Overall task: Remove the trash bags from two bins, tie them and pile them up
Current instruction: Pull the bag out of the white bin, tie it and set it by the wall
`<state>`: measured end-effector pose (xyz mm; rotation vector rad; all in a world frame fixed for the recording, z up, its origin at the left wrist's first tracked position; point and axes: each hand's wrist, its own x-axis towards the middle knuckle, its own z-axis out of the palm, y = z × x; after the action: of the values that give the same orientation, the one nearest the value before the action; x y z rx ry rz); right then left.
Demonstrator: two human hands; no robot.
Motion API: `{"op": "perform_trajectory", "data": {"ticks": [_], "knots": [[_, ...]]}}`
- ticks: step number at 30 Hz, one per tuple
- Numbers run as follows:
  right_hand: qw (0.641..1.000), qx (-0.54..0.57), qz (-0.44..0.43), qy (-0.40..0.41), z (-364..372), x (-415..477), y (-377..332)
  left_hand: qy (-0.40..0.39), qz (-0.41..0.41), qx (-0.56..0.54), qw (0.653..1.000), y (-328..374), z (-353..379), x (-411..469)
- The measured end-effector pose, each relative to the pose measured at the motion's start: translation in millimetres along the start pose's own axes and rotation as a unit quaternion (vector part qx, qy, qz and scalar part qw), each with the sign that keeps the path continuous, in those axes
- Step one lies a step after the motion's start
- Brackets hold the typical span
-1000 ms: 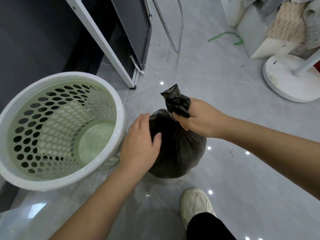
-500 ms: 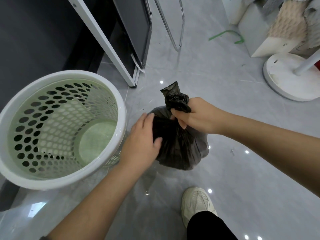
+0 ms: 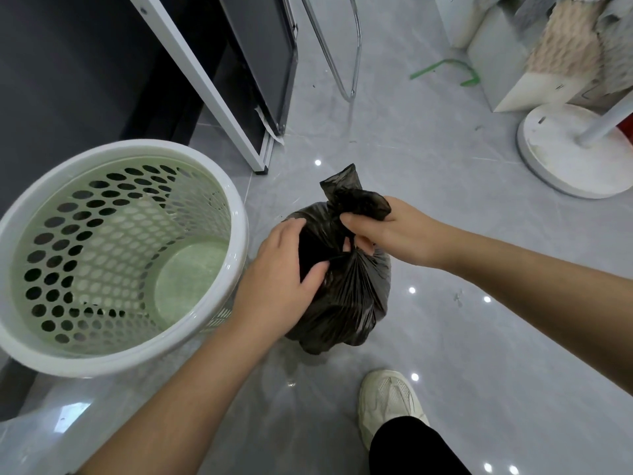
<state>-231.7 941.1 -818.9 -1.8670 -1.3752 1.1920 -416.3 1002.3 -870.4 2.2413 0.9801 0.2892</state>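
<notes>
A full black trash bag (image 3: pixel 349 303) hangs just above the grey floor in the middle of the view. My right hand (image 3: pixel 394 234) grips its gathered, twisted neck from the right, and the loose end sticks up past my fingers. My left hand (image 3: pixel 284 275) holds the bag's upper left side, thumb pressed into the plastic below the neck. To the left stands a white bin (image 3: pixel 236 241) with a perforated green inside and no bag in it.
A dark panel in a white frame (image 3: pixel 212 90) leans at the back left beside chrome chair legs (image 3: pixel 352 63). At right are a round white stand base (image 3: pixel 561 156) and white boxes (image 3: pixel 503 63). My shoe (image 3: pixel 390 402) is below the bag.
My right hand has shifted its grip on the neck and the loose end now leans left. My left hand slid higher up the bag's side, toward the neck.
</notes>
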Motion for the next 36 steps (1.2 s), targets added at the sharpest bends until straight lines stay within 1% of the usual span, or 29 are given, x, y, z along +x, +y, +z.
{"op": "perform_trajectory", "data": {"ticks": [3,6,9,11,13,17,19,21,23,26,30,34,36], "knots": [[1.0,0.02,0.003,0.008,0.8,1.2,-2.9,0.054,0.052,-0.02,0.997,7.7,-14.2,-2.5],[0.999,0.035,0.014,0.028,4.4,1.5,-3.4,0.066,0.106,-0.015,0.992,10.0,-31.6,4.2],[0.995,0.079,0.033,0.047,10.8,1.3,-0.4,0.035,0.191,0.03,0.98,9.3,-47.2,15.9],[0.992,0.1,0.049,0.056,15.4,0.8,1.3,0.0,0.255,0.077,0.964,5.3,-53.4,24.4],[0.99,0.119,0.064,0.045,19.7,0.2,2.2,-0.03,0.29,0.112,0.95,0.3,-54.3,31.3],[0.982,0.169,0.08,0.013,26.6,-1.8,-0.3,-0.08,0.282,0.112,0.949,-7.9,-43.3,39.7],[0.979,0.182,0.093,0.016,27.5,-2.2,-1.4,-0.063,0.301,0.128,0.943,-9.6,-38.9,42.3],[0.976,0.193,0.094,0.018,27.6,-1.9,-0.1,-0.05,0.302,0.139,0.942,-9.7,-39.3,42.7],[0.974,0.205,0.098,0.015,27.2,-1.5,1.5,-0.053,0.278,0.119,0.952,-8.5,-42.9,39.4],[0.964,0.239,0.114,0.007,26.0,-1.3,5.9,-0.072,0.223,0.05,0.971,-1.2,-50.4,28.6],[0.957,0.26,0.13,-0.016,24.2,2.8,2.5,-0.109,0.236,0.075,0.963,3.8,-45.9,26.8],[0.949,0.273,0.145,-0.067,20.7,4.7,-0.3,-0.039,0.284,0.092,0.954,0.9,-37.8,33.4],[0.95,0.263,0.145,-0.089,19.3,2.5,1.5,-0.047,0.292,0.095,0.951,-1.2,-37.7,33.4]]}}
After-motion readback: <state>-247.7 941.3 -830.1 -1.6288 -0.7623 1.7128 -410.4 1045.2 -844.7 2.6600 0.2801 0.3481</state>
